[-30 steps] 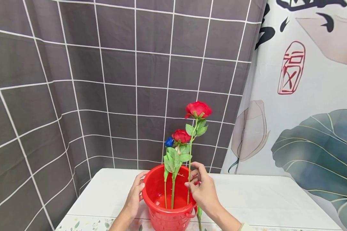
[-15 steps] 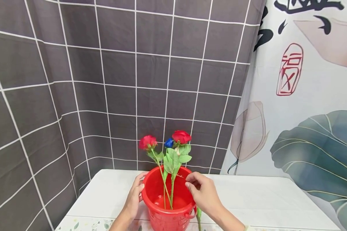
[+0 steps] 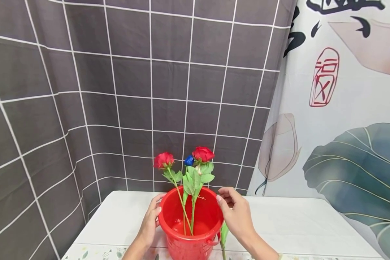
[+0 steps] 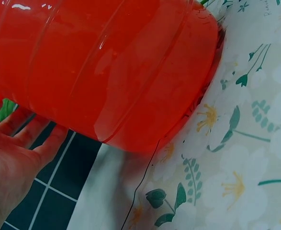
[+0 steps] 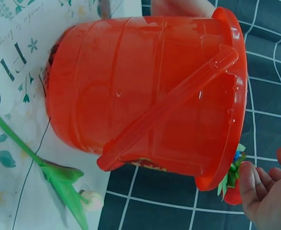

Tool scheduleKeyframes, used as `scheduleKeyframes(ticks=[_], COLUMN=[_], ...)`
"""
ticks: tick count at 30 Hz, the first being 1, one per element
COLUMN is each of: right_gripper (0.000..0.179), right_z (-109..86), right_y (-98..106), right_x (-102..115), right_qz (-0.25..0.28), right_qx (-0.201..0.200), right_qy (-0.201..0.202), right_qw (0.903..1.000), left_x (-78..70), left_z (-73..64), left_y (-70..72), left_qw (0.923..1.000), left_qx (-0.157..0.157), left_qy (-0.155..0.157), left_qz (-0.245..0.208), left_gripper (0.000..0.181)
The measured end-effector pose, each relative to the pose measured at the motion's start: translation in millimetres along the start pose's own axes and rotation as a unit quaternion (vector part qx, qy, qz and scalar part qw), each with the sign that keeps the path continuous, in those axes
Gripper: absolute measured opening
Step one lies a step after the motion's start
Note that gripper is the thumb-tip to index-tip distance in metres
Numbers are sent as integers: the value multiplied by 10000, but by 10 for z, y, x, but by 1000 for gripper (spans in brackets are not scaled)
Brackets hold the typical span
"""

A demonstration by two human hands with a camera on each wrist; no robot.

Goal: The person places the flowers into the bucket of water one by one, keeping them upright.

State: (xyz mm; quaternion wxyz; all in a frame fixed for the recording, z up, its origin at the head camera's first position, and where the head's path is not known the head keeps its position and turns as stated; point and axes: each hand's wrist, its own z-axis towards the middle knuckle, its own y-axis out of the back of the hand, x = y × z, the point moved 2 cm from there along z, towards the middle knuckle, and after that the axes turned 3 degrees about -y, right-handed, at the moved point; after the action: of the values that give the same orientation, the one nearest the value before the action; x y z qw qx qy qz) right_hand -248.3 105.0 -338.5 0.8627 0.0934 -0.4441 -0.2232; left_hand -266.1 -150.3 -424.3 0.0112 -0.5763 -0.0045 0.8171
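Observation:
A red bucket [image 3: 190,247] stands on the table, its handle [image 5: 164,112] hanging down the side in the right wrist view. My left hand [image 3: 149,222] holds its left side, thumb at the rim and fingers along the wall. Inside lean a red rose [image 3: 164,160], tilted left, a second red rose [image 3: 203,154] and a blue flower bud [image 3: 189,161]. Close to the right rim is my right hand [image 3: 238,213], fingers loosely bent with nothing between them. In the right wrist view, a white-budded flower [image 5: 63,184] with green leaves lies on the table beside the bucket.
A white tabletop [image 3: 289,220] extends to both sides, with a flower-printed cloth [image 4: 236,167] along the front. Behind it hangs a dark grey curtain [image 3: 130,79] with white grid lines. A printed white cloth [image 3: 289,90] hangs at the right.
My right hand has let go of the rose, which dropped into the bucket and now leans left. That hand then drew back a little to the right. My left hand stays at the bucket.

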Motion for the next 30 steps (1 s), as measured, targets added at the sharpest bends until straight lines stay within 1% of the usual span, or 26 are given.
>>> scheduleKeyframes(ticks=[4, 11, 13, 20, 25, 30], right_gripper=[17, 19, 19, 20, 23, 27], right_z=[0, -9, -18, -76, -153, -203], right_y=[54, 131, 152, 210, 221, 227], right_x=[-39, -149, -169, -219, -275, -300], right_qz=[-113, -348, -372, -451, -611, -801], right_qx=[-161, -228, -227, -243, -170, -181], right_qy=[-59, -576, -635, -505, -601, -408], right_qw=[9998, 9975, 9970, 9974, 9962, 9958], left_x=[-9, -18, -12, 11, 10, -4], left_z=[2, 4, 3, 0, -2, -4], left_y=[1, 9, 11, 16, 14, 8], left_qw=[10000, 10000, 10000, 10000, 10000, 10000], left_qx=[12, 6, 19, 19, 11, 22], left_qy=[17, -27, -14, 25, 62, 31], left_qz=[6, 63, 60, 30, 14, 25], left_gripper=[49, 49, 49, 49, 49, 49])
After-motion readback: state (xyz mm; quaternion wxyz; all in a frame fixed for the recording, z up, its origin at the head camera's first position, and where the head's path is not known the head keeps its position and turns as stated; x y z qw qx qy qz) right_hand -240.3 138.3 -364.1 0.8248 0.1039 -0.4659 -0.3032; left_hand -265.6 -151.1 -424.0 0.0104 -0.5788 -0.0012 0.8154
